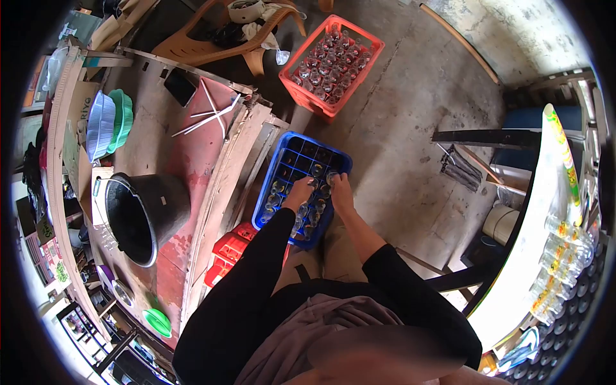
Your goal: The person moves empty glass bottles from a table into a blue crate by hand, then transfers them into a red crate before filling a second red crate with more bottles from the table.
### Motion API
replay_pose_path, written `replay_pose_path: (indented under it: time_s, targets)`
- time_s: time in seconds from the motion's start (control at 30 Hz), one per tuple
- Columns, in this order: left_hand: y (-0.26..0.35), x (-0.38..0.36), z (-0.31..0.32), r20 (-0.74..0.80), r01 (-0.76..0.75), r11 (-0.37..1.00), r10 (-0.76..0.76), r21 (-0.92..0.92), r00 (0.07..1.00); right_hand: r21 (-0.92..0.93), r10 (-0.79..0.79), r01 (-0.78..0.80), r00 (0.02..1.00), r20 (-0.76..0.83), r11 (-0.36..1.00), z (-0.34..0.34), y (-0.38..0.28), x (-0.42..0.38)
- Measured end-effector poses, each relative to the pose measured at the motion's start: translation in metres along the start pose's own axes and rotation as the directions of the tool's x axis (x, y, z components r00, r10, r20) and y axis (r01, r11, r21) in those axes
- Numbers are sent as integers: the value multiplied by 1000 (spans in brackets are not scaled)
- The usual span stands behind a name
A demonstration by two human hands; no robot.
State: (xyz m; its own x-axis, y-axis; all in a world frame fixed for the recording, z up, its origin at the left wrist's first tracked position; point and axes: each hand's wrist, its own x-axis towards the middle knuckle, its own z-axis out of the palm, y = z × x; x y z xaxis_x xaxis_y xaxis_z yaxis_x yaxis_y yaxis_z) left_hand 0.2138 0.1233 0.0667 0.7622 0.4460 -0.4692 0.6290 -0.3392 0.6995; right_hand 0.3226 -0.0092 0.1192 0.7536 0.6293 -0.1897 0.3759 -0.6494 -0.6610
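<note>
A blue divided crate stands in front of me, with clear glass bottles in its nearer compartments. Both my hands reach into its middle. My left hand has its fingers closed round the top of a glass bottle. At the crate's right side, my right hand grips another glass bottle near its top. Compartments at the far end look dark, with no bottle tops showing there. My left forearm covers part of the crate's near left corner.
An orange-red crate full of glass bottles stands on the floor beyond. To the left, a wooden table carries a black bucket and white sticks. Red crates lie beside my left arm. A dark-framed bench stands right.
</note>
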Motion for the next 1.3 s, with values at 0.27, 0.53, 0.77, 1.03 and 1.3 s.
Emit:
replay_pose_path:
  time_s: [0.27, 0.53, 0.77, 1.03, 1.3]
  targets:
    - [-18, -83, -7, 62, 21, 993, -14, -115, 998, -77, 35, -24, 989, 143, 997, 36, 34, -14]
    - [-68, -134, -28, 157, -73, 989, 52, 130, 986, -80, -11, 33, 965, 261, 996, 11, 46, -66]
    - [-81, -116, -34, 198, -132, 989, 116, 72, 973, 98, 123, -150, 964, 237, 984, -63, 66, -162]
    - [78, -79, -27, 228, -384, 923, 374, -4, 899, 283, 142, -56, 945, -294, 958, -273, 103, -211]
    - [323, -73, 20, 241, -644, 714, 699, -273, 673, 117, 28, 68, 742, -670, 991, -507, 89, -281]
